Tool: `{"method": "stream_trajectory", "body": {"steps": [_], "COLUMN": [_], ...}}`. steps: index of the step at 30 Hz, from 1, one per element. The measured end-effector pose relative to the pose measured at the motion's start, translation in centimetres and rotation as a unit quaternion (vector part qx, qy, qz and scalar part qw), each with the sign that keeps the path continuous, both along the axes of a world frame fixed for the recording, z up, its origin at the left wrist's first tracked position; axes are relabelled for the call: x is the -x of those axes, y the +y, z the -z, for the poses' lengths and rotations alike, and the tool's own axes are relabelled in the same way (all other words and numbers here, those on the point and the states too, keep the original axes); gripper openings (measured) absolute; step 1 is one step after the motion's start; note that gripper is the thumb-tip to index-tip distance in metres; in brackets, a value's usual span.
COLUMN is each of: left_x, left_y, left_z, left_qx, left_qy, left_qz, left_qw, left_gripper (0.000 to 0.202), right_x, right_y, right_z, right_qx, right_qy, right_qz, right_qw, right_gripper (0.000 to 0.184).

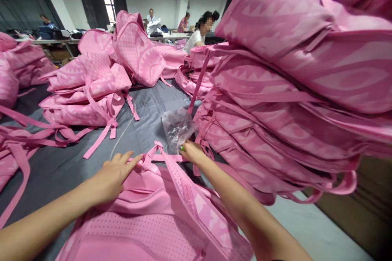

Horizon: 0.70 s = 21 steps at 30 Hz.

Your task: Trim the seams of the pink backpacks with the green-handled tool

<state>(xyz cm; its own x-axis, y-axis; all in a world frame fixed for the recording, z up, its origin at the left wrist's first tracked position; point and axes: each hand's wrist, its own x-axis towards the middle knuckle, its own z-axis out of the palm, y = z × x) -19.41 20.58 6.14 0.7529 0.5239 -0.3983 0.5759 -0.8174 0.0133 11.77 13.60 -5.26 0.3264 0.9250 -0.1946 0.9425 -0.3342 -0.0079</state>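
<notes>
A pink backpack (128, 228) with a dotted mesh panel lies in front of me, its strap running up over the right side. My left hand (118, 173) rests on its top left edge, fingers stretched out and holding nothing. Beyond the backpack, my right hand (192, 151) is at the mouth of a clear plastic bag (177, 126) that has small dark pieces in it. The fingers of that hand are curled and partly hidden. A small green thing (183, 147) shows at them; its kind is unclear.
A tall stack of pink patterned backpacks (275, 102) leans close on my right. More pink backpacks (88, 89) are piled at the left and back, with loose straps across the grey table cover (147, 110). Further off, a person in white (196, 38) and several others are near tables.
</notes>
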Motion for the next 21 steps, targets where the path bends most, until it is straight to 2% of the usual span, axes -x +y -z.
{"method": "stream_trajectory", "body": {"steps": [6, 11, 13, 16, 18, 19, 20, 21], "left_x": [-0.3, -0.4, -0.2, 0.4, 0.8, 0.9, 0.9, 0.9], "left_y": [-0.2, -0.3, -0.1, 0.4, 0.6, 0.5, 0.2, -0.3], "left_z": [-0.3, -0.3, 0.1, 0.8, 1.2, 1.2, 1.0, 0.8], "left_qx": [0.008, 0.013, 0.014, 0.015, 0.019, 0.016, 0.011, 0.007], "left_qy": [-0.010, -0.029, -0.046, -0.081, -0.131, -0.177, -0.237, -0.305], "left_qz": [-0.009, -0.011, -0.008, -0.001, -0.001, -0.006, -0.014, -0.022], "left_qw": [1.000, 0.999, 0.999, 0.997, 0.991, 0.984, 0.971, 0.952], "left_gripper": [0.101, 0.101, 0.102, 0.100, 0.093, 0.085, 0.075, 0.064], "right_x": [1.3, 1.9, 1.7, 1.5, 1.9, 2.5, 3.3, 4.2], "right_y": [-0.2, -1.5, -2.4, -4.2, -5.8, -6.7, -7.5, -8.3], "right_z": [0.4, 0.3, -0.7, -3.9, -6.7, -8.2, -9.5, -10.7], "right_qx": [0.000, -0.068, -0.106, -0.174, -0.234, -0.268, -0.298, -0.318], "right_qy": [-0.010, -0.008, 0.008, 0.034, 0.108, 0.193, 0.301, 0.413], "right_qz": [-0.028, 0.027, 0.069, 0.126, 0.147, 0.155, 0.161, 0.161], "right_qw": [1.000, 0.997, 0.992, 0.976, 0.955, 0.931, 0.892, 0.838], "right_gripper": [0.029, 0.028, 0.029, 0.035, 0.040, 0.042, 0.045, 0.047]}}
